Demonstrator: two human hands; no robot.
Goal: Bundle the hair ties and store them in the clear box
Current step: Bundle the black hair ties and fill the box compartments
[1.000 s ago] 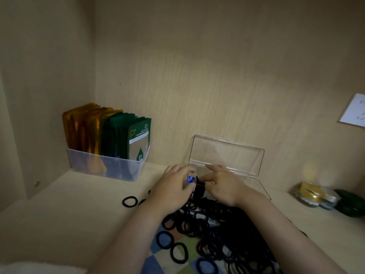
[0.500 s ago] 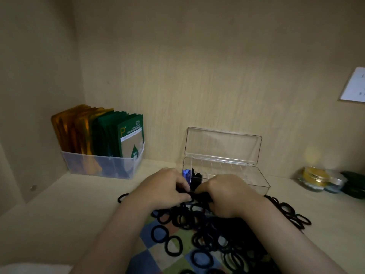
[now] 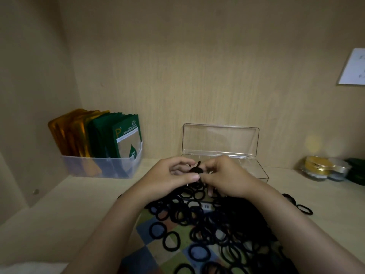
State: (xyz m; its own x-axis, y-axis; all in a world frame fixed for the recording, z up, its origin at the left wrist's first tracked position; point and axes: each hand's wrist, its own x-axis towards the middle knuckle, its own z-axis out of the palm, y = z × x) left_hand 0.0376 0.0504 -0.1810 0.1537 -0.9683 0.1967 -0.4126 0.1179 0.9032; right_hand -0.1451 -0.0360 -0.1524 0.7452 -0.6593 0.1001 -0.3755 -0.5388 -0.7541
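Observation:
A big heap of black hair ties (image 3: pixel 207 220) lies on a checkered cloth (image 3: pixel 158 256) on the shelf. Just above the heap's far edge, my left hand (image 3: pixel 169 177) and my right hand (image 3: pixel 223 177) meet and pinch a small black bundle of hair ties (image 3: pixel 196 169) between their fingertips. A loop of the bundle sticks up between the hands. The clear box (image 3: pixel 256 169) stands open right behind the hands, its lid (image 3: pixel 220 140) leaning against the back wall. My right hand hides much of the box's inside.
A clear bin (image 3: pixel 102 167) of gold and green packets stands at the back left. Small round jars (image 3: pixel 324 168) sit at the back right. Loose hair ties (image 3: pixel 302 207) lie right of the heap. A white card (image 3: pixel 353 68) hangs on the right wall.
Both hands have lifted slightly from the heap with the bundle held between them. The view has shifted a little.

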